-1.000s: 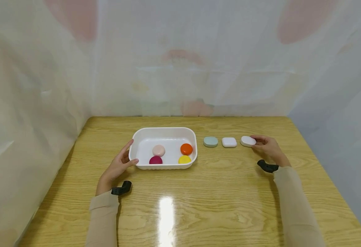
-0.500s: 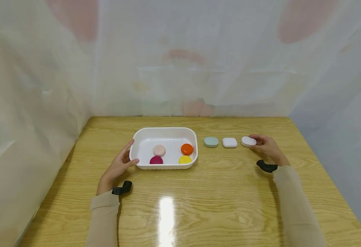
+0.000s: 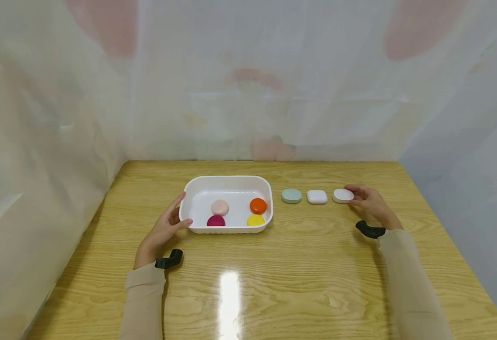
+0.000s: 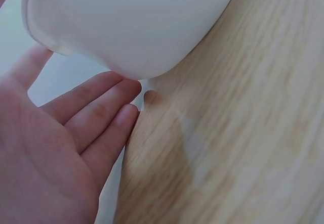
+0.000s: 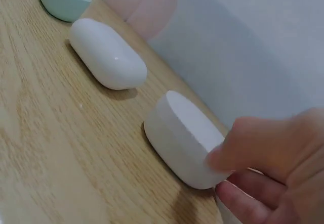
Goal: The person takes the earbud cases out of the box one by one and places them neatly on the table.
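Note:
A white rectangular tray [image 3: 231, 230] sits left of centre, holding a pale pink disc [image 3: 220, 208], an orange disc [image 3: 258, 206], a magenta disc [image 3: 216, 221] and a yellow disc [image 3: 255, 220]. Against its left end my left hand [image 3: 163, 226] rests with fairly straight fingers, thumb at the near corner; the left wrist view shows fingertips on the outer wall. At the right end of a row, a white oval bar [image 5: 177, 138] with a flat top, shaped like a soap, stands on the table. My right hand [image 3: 369, 203] pinches its right end between thumb and fingers.
To the left of that bar lie a rounded glossy white bar [image 3: 317, 197] and a mint-green oval bar [image 3: 291, 196], spaced apart. The wooden table [image 3: 299, 264] ends at the back against a pale printed curtain [image 3: 240, 113]; similar sheets hang on both sides.
The view has shifted very slightly. The right hand's fingers have moved a little at the white oval bar's end; the left hand stays at the tray.

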A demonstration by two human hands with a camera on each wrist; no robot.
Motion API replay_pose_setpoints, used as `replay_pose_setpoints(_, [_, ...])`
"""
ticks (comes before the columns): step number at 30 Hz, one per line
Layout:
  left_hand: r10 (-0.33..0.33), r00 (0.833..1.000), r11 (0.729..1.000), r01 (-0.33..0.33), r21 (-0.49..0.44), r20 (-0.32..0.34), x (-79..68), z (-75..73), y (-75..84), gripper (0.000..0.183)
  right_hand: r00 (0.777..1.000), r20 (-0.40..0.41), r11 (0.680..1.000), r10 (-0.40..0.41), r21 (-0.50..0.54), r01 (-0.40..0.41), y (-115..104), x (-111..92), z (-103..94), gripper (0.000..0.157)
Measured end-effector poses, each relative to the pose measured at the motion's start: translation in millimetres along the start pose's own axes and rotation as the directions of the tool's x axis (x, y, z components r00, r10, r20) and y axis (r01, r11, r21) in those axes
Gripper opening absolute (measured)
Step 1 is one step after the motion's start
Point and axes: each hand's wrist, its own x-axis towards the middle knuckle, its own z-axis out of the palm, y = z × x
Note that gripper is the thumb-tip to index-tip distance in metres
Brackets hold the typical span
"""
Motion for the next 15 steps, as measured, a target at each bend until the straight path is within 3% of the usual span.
replay_pose_setpoints(7, [-0.011,1.0,1.0,0.011,0.003,-0.004,-4.8,4.4,14.3,0.082,0.993,-0.097,0.998,-0.066,-0.032,0.063,-8.1,-1.7,1.4,0.051])
replay_pose_setpoints(15, [0.001,1.0,1.0,-0.001,0.008,-0.005,1.4,-1.2,-4.9,0.081,0.98,-0.172,0.995,-0.1,-0.015,0.099,-25.1,2.0,11.6,0.05])
